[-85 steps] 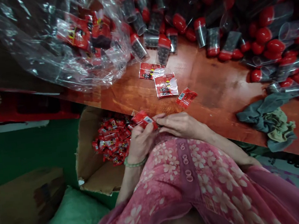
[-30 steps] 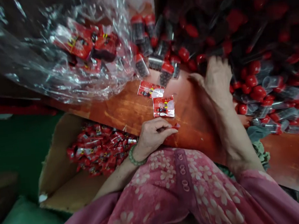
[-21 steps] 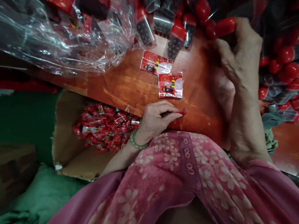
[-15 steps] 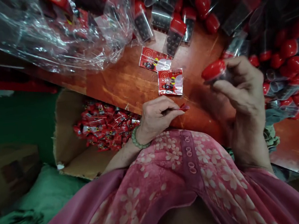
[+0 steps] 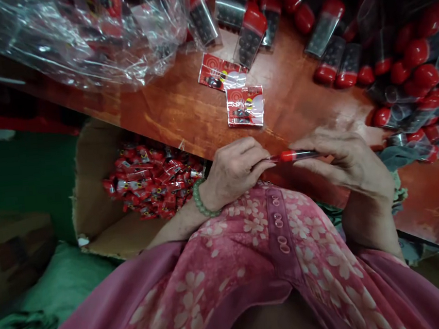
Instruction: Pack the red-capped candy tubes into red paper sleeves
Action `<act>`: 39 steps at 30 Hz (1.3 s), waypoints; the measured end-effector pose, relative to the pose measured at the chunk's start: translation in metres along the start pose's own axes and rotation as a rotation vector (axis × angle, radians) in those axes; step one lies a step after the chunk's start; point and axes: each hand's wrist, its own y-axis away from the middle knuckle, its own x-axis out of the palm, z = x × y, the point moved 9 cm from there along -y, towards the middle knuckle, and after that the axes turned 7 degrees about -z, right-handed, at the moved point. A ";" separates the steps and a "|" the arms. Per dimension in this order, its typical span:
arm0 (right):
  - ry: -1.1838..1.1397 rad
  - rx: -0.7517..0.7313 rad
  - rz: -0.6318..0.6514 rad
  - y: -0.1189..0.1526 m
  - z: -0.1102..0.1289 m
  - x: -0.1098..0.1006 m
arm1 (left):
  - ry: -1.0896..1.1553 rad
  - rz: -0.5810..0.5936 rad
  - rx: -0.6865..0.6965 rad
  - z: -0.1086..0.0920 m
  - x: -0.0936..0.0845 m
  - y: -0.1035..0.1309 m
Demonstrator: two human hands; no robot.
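My left hand (image 5: 237,170), a green bead bracelet at its wrist, is closed in a pinch on the edge of a small red plastic packet (image 5: 273,159), mostly hidden by the fingers. My right hand (image 5: 346,165) grips a flat clear container with a red cap (image 5: 288,156), seen edge-on. Its red end points left and meets the packet, in front of my body; whether it is inside the packet I cannot tell. Beyond the hands, a printed red packet (image 5: 245,107) lies flat on the table, overlapping another red packet (image 5: 214,72).
Many red-capped clear containers (image 5: 249,35) with dark beads lie across the far and right side of the wooden table (image 5: 160,113). A clear plastic bag (image 5: 123,54) covers the far left. Below the table edge, a cardboard box (image 5: 90,197) holds filled red packets (image 5: 147,179).
My right hand has come left and down, bringing the red-capped container to the packet in my left hand. The left hand has stayed nearly in place. The view has shifted slightly.
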 end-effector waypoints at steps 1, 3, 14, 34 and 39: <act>0.048 -0.005 0.035 0.002 0.002 0.003 | -0.023 0.027 0.013 -0.002 0.003 0.002; 0.148 -0.015 0.098 0.005 0.003 0.008 | -0.060 0.087 0.030 -0.005 0.010 0.005; 0.230 0.039 0.305 0.001 -0.005 0.031 | 0.019 0.300 -0.022 0.005 0.031 0.009; -0.565 0.471 0.159 -0.006 -0.056 0.053 | 0.479 0.519 -0.577 0.048 0.048 0.010; -0.513 0.462 0.066 0.002 -0.057 0.051 | 0.543 0.608 -0.627 0.051 0.061 0.011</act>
